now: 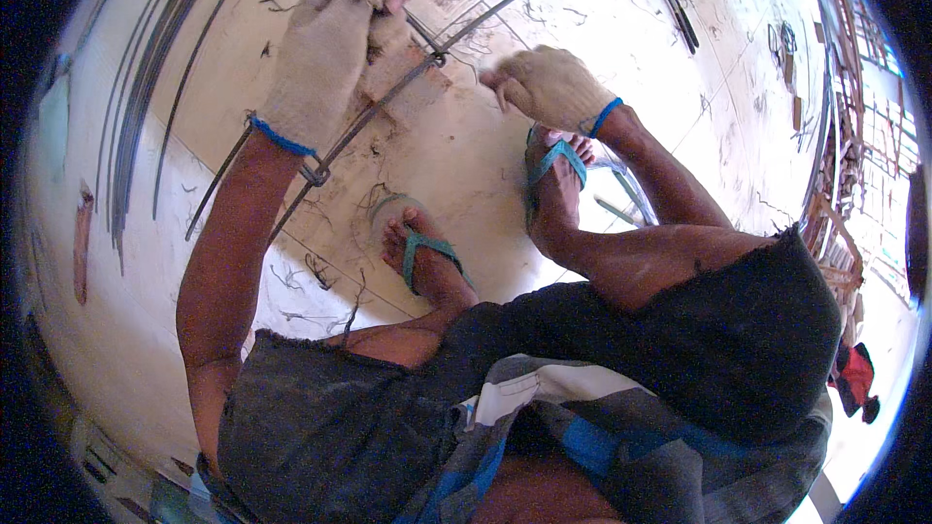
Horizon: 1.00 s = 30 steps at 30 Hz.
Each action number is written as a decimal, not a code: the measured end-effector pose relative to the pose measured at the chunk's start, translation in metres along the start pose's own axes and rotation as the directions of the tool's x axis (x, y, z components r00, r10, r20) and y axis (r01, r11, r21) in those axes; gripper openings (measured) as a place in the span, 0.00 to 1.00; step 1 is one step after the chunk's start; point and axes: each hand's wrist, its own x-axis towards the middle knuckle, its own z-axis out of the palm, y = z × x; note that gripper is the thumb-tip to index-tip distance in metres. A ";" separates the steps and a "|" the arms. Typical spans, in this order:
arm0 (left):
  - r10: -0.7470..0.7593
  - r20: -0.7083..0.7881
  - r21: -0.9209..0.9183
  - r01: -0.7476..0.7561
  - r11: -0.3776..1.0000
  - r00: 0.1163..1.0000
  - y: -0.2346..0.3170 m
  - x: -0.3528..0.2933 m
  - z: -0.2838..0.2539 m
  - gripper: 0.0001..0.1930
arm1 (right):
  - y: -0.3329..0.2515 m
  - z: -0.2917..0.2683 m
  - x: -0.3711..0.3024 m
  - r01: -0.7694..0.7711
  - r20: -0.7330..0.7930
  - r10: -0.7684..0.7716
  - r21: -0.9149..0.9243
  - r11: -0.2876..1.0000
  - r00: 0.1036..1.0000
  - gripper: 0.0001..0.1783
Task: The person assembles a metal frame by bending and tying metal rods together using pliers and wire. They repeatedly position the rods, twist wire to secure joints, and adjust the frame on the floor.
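Note:
My left hand (335, 49), in a cream knitted glove with a blue cuff and bare fingertips, is closed round the far bar of a steel rebar cage (383, 100). The cage runs slantwise from beside my left forearm to the top edge, its long bars joined by stirrups and wire ties. To the right of the cage is my right hand (553, 87), gloved alike, its fingers curled in. A thin wire end shows between that hand and a tied joint (437, 59); what the fingers hold is too blurred to make out.
A brick-like block (413, 87) lies under the cage. My feet in teal flip-flops (434, 250) stand close by. Several long steel rods (146, 107) lie at left. Wire scraps (316, 272) litter the tiled floor, dark bars (677, 10) lie at upper right, and stacked material (835, 136) lines the right side.

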 end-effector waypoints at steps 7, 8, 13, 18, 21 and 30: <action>0.040 -0.027 -0.155 -0.044 0.987 0.999 0.008 -0.008 -0.032 0.18 | 0.037 0.055 0.005 0.039 0.125 -0.001 -0.304 0.952 0.992 0.26; 0.035 -0.034 -0.162 -0.040 0.986 0.999 0.006 -0.007 -0.036 0.19 | 0.044 0.056 0.006 -0.017 0.090 0.026 -0.101 0.995 0.996 0.24; 0.132 -0.168 0.254 -0.086 0.963 0.977 0.002 -0.005 -0.032 0.19 | 0.072 -0.002 0.003 -0.259 -0.366 0.229 -0.036 0.965 0.902 0.20; -0.043 -0.043 -0.132 0.037 0.991 0.998 -0.005 -0.010 -0.027 0.20 | 0.019 -0.046 -0.006 -0.011 -0.589 0.068 0.100 0.995 0.805 0.31; -0.106 -0.117 0.004 0.107 0.994 0.987 0.005 -0.011 -0.004 0.19 | -0.052 -0.031 -0.013 0.204 -0.369 0.037 0.591 0.780 0.929 0.39; -0.240 0.035 -0.453 0.229 0.861 0.970 -0.004 -0.018 -0.029 0.11 | -0.086 -0.004 0.023 0.373 -0.165 -0.357 0.659 0.653 0.919 0.28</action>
